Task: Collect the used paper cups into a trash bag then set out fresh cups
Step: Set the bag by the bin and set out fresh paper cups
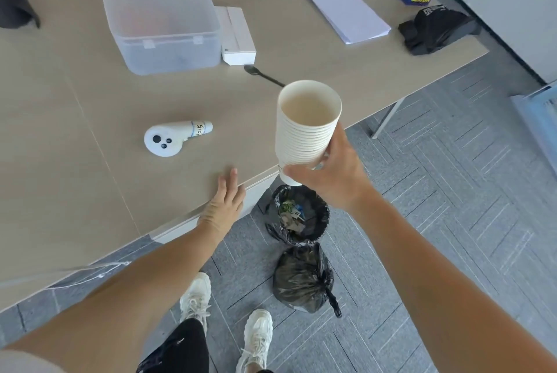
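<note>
We judge collection done, with a tied trash bag on the floor by the bin and no loose cups on the counter, but no fresh cups set out yet: our right hand holds the cup stack near the counter edge, fingers clamped round it, while our left hand rests flat, fingers straight.

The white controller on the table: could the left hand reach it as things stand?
Probably yes. The left hand lies open at the edge of the table, holding nothing. The white controller sits on bare tabletop beyond its fingers, with nothing between them.
</note>
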### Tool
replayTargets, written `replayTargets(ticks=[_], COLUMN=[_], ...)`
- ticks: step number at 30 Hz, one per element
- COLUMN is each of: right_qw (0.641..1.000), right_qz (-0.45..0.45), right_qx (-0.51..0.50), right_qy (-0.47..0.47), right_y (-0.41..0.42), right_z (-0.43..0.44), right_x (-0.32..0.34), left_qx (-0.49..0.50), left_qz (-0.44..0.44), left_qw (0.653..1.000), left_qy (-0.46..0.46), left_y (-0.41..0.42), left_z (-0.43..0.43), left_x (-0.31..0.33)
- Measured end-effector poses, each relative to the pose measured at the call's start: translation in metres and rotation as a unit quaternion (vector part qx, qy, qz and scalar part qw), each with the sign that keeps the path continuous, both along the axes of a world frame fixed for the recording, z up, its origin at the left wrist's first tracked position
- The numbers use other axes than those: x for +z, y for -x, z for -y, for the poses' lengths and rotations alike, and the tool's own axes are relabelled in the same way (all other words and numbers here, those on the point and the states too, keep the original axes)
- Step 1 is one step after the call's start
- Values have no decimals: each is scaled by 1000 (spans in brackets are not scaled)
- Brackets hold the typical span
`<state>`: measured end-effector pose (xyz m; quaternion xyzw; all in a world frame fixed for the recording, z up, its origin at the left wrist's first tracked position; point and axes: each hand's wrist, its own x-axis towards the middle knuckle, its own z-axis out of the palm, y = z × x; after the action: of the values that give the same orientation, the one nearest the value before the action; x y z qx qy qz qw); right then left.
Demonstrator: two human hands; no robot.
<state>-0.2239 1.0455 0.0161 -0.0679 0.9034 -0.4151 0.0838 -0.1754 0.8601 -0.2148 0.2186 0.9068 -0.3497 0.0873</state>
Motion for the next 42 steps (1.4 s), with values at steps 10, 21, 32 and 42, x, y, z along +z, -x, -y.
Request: replayTargets(ticks=[10, 21, 32, 42], right_qw=[998, 976, 971, 970], right_qz=[2, -37, -192, -175], right_qx=[0, 112, 108, 168], right_qy=[69, 182, 97, 29], right_y=[-24, -26, 9, 53], right_z=[-23, -32, 15, 91], right_x=[55, 186, 280, 306], left_qx=[169, 181, 111, 141], left_qz=[156, 93, 51, 25], left_qw=[878, 469, 434, 429], left_qy=[-420, -859, -893, -892], left_y=[2, 2, 21, 67], left_z=[-22, -43, 7, 79], left_x=[128, 372, 432, 442])
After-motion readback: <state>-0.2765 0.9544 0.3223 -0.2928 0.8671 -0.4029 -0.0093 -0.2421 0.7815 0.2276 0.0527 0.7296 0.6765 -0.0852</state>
